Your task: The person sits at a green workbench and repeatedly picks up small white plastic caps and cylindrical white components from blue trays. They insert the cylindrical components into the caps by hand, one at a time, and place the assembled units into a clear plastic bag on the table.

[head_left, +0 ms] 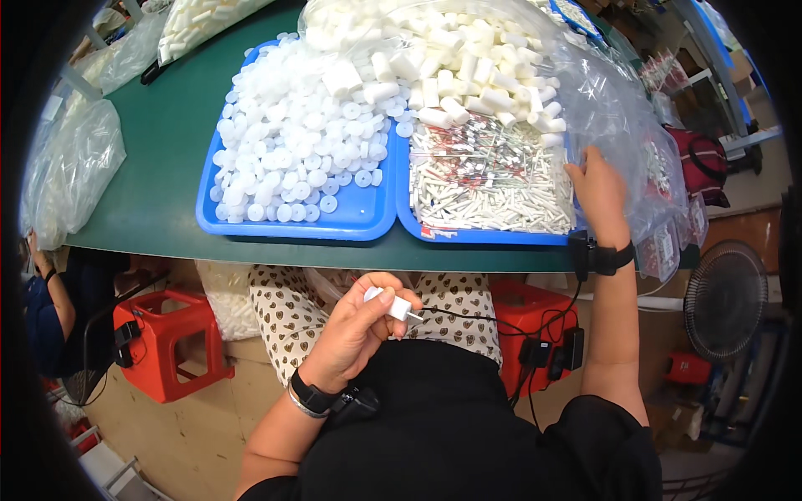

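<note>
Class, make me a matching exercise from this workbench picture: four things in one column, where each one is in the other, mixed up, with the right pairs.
Things:
1. left hand
2. right hand
3. white discs
4. red stool

Places:
A. in the left blue tray
B. on the floor under the table
C. holding a small white piece over the lap
D. at the right blue tray's edge

Pairs: 1-C, 2-D, 3-A, 4-B

Two blue trays (292, 227) (side by side), two red stools (171, 338), one fan (723, 301), countless white parts.
</note>
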